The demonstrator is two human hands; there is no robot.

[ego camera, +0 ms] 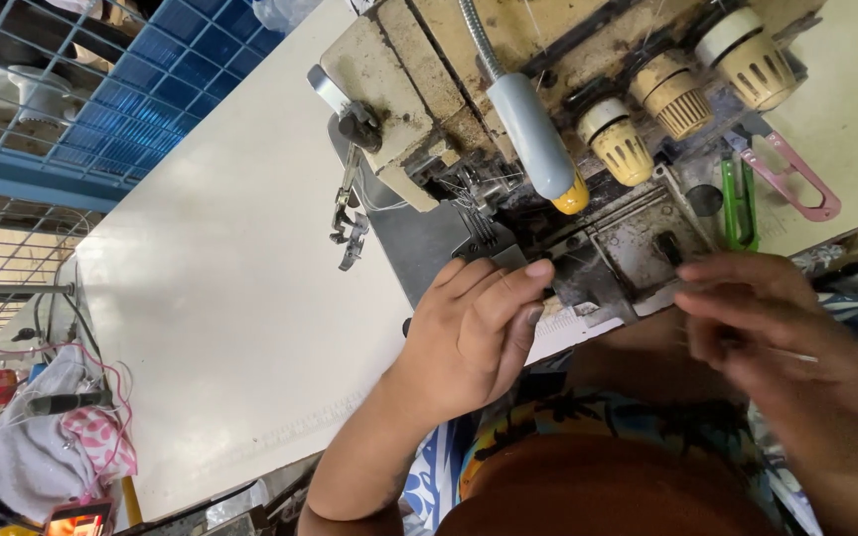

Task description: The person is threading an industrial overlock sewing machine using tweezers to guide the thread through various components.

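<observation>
A worn cream overlock sewing machine (419,89) stands on a white table (230,288). My left hand (474,333) grips the machine's grey front cover (598,273) just below the needle area, with the fingers on top and the thumb at the edge. My right hand (767,333) is blurred in front of the machine's right lower side. Its fingers are bunched together. A thin pale sliver shows by them, and I cannot tell what it is. A grey lamp head with a yellow tip (540,139) hangs over the needles.
Three cream tension knobs (682,94) line the machine's right side. Pink thread snips (796,179) and a green tool (739,203) lie beside it. A blue grid crate (166,69) and wire rack (12,228) stand at the left. A cloth bundle (52,437) lies at the lower left.
</observation>
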